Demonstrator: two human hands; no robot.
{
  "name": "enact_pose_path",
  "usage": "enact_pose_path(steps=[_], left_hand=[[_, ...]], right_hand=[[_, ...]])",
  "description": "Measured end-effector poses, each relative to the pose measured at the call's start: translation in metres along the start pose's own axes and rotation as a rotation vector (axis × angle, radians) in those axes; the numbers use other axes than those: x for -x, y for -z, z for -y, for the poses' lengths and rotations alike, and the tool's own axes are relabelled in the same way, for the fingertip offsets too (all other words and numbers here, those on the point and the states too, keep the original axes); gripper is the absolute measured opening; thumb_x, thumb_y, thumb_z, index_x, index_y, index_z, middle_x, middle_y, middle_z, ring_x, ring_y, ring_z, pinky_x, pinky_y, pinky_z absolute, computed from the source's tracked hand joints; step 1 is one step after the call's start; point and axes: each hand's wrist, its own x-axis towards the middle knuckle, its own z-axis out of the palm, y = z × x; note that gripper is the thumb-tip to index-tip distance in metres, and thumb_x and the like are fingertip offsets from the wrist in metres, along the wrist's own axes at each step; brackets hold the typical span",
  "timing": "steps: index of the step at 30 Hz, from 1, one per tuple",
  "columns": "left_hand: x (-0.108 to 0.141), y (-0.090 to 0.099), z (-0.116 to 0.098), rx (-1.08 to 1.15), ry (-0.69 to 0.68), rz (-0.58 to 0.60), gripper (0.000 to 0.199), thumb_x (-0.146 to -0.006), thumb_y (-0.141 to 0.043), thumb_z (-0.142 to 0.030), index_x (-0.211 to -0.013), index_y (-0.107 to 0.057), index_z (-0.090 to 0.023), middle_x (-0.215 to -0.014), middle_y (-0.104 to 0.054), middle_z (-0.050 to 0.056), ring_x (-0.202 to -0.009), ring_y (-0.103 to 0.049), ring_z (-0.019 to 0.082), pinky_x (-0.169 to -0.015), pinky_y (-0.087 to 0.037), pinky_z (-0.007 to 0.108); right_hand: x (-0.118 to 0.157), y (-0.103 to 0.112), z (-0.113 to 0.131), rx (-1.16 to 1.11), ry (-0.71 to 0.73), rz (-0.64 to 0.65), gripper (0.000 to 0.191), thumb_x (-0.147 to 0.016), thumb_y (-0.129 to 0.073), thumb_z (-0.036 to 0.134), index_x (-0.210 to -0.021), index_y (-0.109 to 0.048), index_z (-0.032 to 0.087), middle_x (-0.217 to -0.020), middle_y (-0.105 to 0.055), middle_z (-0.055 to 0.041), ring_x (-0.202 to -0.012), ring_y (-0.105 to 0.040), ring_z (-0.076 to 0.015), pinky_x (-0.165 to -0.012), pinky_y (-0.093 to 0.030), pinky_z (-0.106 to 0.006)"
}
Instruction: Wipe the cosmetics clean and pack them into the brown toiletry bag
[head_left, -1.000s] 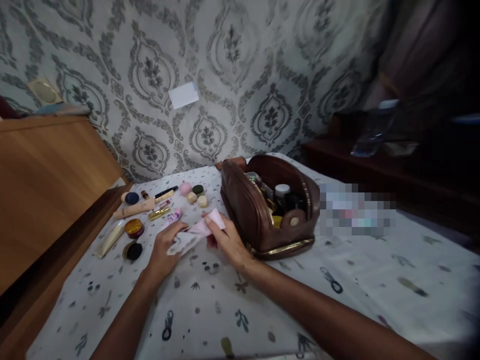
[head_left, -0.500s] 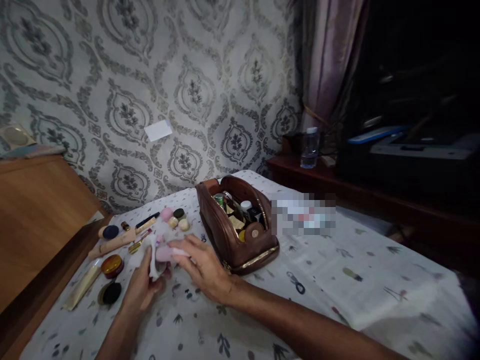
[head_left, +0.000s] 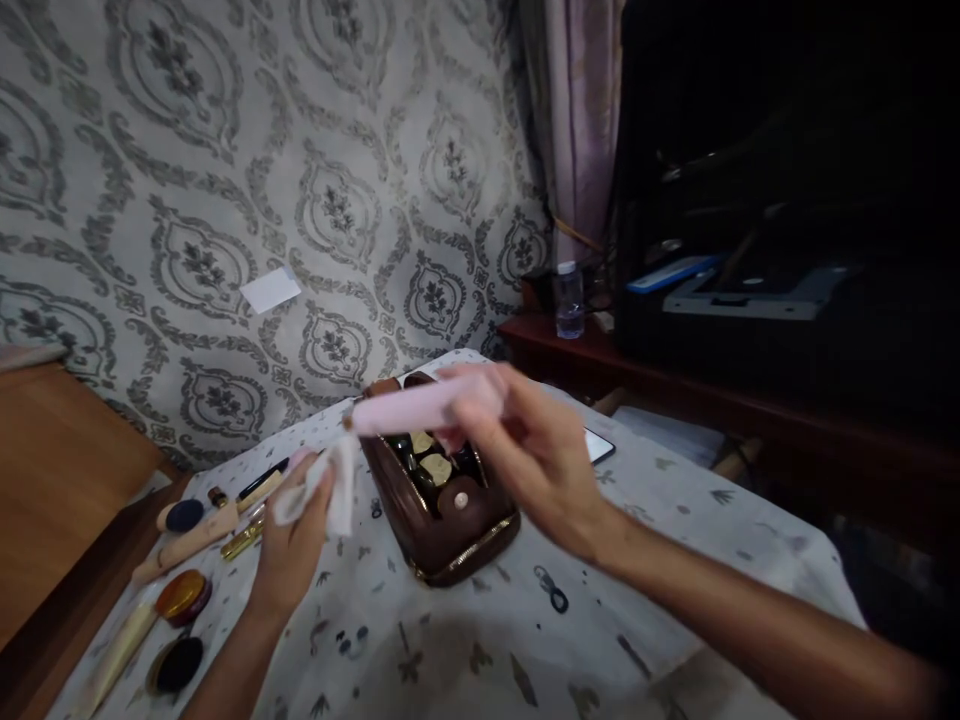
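A slim pink tube (head_left: 409,405), blurred by motion, is gripped in my right hand (head_left: 536,450). It lies almost level above the brown cosmetic bag (head_left: 450,548), its narrow brownish tip pointing left. The bag is unzipped, and several containers show inside it; my hand and the tube hide part of the opening. My left hand (head_left: 296,540) pinches a crumpled white wipe (head_left: 343,485) to the left of the bag, apart from the tube. Close to that hand lie an amber jar (head_left: 184,597), a gold lipstick tube (head_left: 242,538) and a beige bottle (head_left: 187,543).
A cream tube (head_left: 120,650), a dark round jar (head_left: 176,665) and a black pen-like stick (head_left: 262,480) lie on the patterned sheet (head_left: 420,660). A phone (head_left: 600,445) is partly behind my right hand. A water bottle (head_left: 570,302) stands on the dark red shelf (head_left: 525,335).
My right hand has lifted the pink tube up and right, away from the wipe and over the bag. My left hand keeps the wipe, now raised slightly. The view has turned right.
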Motion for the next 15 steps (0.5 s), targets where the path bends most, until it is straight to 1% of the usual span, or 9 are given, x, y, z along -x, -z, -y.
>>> enact_pose_path(steps=[1,2,3,4,5,7,10,12,15], left_hand=[[-0.005,-0.007,-0.011,-0.164,-0.175,0.131,0.014,-0.073,-0.076,-0.034,-0.080,-0.069,-0.023,-0.087,-0.068,0.004,-0.093,-0.061,0.024,-0.084,-0.051,0.029],[-0.010,-0.013,-0.020,-0.321,-0.341,0.255,0.012,-0.073,-0.074,-0.032,-0.077,-0.069,-0.023,-0.093,-0.068,0.006,-0.096,-0.060,0.026,-0.089,-0.049,0.033],[-0.016,-0.019,-0.027,-0.456,-0.473,0.375,0.008,-0.075,-0.071,-0.031,-0.078,-0.069,-0.023,-0.100,-0.069,0.008,-0.100,-0.059,0.028,-0.094,-0.046,0.036],[-0.021,-0.025,-0.032,-0.567,-0.581,0.482,0.007,-0.078,-0.067,-0.029,-0.081,-0.069,-0.023,-0.108,-0.069,0.009,-0.106,-0.058,0.030,-0.099,-0.044,0.039],[-0.026,-0.029,-0.034,-0.628,-0.640,0.551,0.010,-0.079,-0.064,-0.027,-0.086,-0.070,-0.024,-0.116,-0.068,0.010,-0.113,-0.057,0.032,-0.103,-0.041,0.041],[-0.036,-0.034,-0.033,-0.692,-0.665,0.644,0.020,-0.082,-0.061,-0.025,-0.099,-0.071,-0.024,-0.127,-0.065,0.010,-0.124,-0.054,0.032,-0.108,-0.039,0.043],[-0.044,-0.033,-0.030,-0.810,-0.661,0.721,0.035,-0.087,-0.056,-0.028,-0.121,-0.065,-0.026,-0.137,-0.060,0.008,-0.129,-0.052,0.031,-0.108,-0.044,0.047],[-0.046,-0.029,-0.029,-0.906,-0.712,0.770,0.045,-0.088,-0.055,-0.030,-0.134,-0.055,-0.029,-0.142,-0.056,0.008,-0.130,-0.053,0.031,-0.107,-0.046,0.049],[-0.047,-0.022,-0.030,-0.984,-0.819,0.780,0.062,-0.087,-0.055,-0.028,-0.147,-0.038,-0.035,-0.144,-0.055,0.006,-0.128,-0.055,0.030,-0.106,-0.048,0.050]], right_hand=[[-0.013,0.008,-0.004,0.016,-0.014,-0.020,0.025,-0.097,-0.052,0.036,-0.112,-0.062,0.019,-0.078,-0.063,0.0001,-0.067,-0.061,-0.0127,-0.064,-0.051,-0.024],[-0.025,0.014,-0.009,0.038,-0.015,-0.015,0.025,-0.096,-0.053,0.038,-0.108,-0.062,0.018,-0.076,-0.061,0.0009,-0.066,-0.060,-0.0124,-0.064,-0.050,-0.024],[-0.037,0.017,-0.017,0.065,-0.002,-0.008,0.024,-0.096,-0.053,0.039,-0.102,-0.062,0.017,-0.076,-0.060,0.0013,-0.066,-0.059,-0.0120,-0.064,-0.049,-0.023],[-0.048,0.019,-0.025,0.103,0.013,0.025,0.023,-0.095,-0.053,0.038,-0.097,-0.062,0.017,-0.075,-0.059,0.0015,-0.066,-0.058,-0.0119,-0.064,-0.048,-0.023],[-0.059,0.019,-0.034,0.155,0.019,0.062,0.021,-0.096,-0.053,0.035,-0.093,-0.061,0.017,-0.073,-0.057,0.0017,-0.067,-0.057,-0.0121,-0.064,-0.046,-0.023],[-0.076,0.015,-0.053,0.280,0.031,0.163,0.017,-0.095,-0.052,0.029,-0.086,-0.060,0.016,-0.071,-0.056,0.0018,-0.068,-0.055,-0.0125,-0.066,-0.044,-0.023],[-0.096,0.003,-0.077,0.447,0.035,0.323,0.013,-0.093,-0.054,0.023,-0.085,-0.060,0.015,-0.073,-0.058,0.0005,-0.069,-0.053,-0.0137,-0.068,-0.040,-0.024],[-0.105,-0.006,-0.089,0.494,0.020,0.409,0.012,-0.093,-0.053,0.022,-0.088,-0.061,0.014,-0.076,-0.060,-0.0009,-0.069,-0.052,-0.0145,-0.069,-0.039,-0.025],[-0.115,-0.021,-0.102,0.489,-0.007,0.522,0.013,-0.093,-0.051,0.021,-0.093,-0.063,0.014,-0.083,-0.065,-0.0040,-0.076,-0.057,-0.0164,-0.070,-0.040,-0.025]])
